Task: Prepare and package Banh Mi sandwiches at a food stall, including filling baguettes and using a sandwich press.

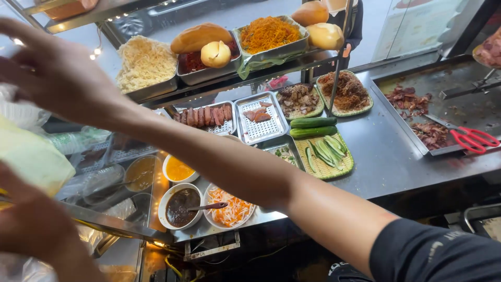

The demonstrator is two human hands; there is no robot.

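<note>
My right arm stretches from the lower right across the stall to the upper left. My right hand (49,70) shows its back, with the fingers running to the left edge beside crumpled white plastic bags (18,112); its grip is hidden. My left hand (31,227) is a blur at the lower left, just under a pale yellow-green bag (34,156). Whether it holds that bag I cannot tell.
Under my arm are bowls of dark sauce (180,206), orange sauce (178,169) and shredded carrot salad (232,209). Behind are trays of sliced sausage (206,116), cucumbers (313,128), noodles (145,62) and bread rolls (198,36). Red scissors (475,140) lie on the griddle (469,107) at right.
</note>
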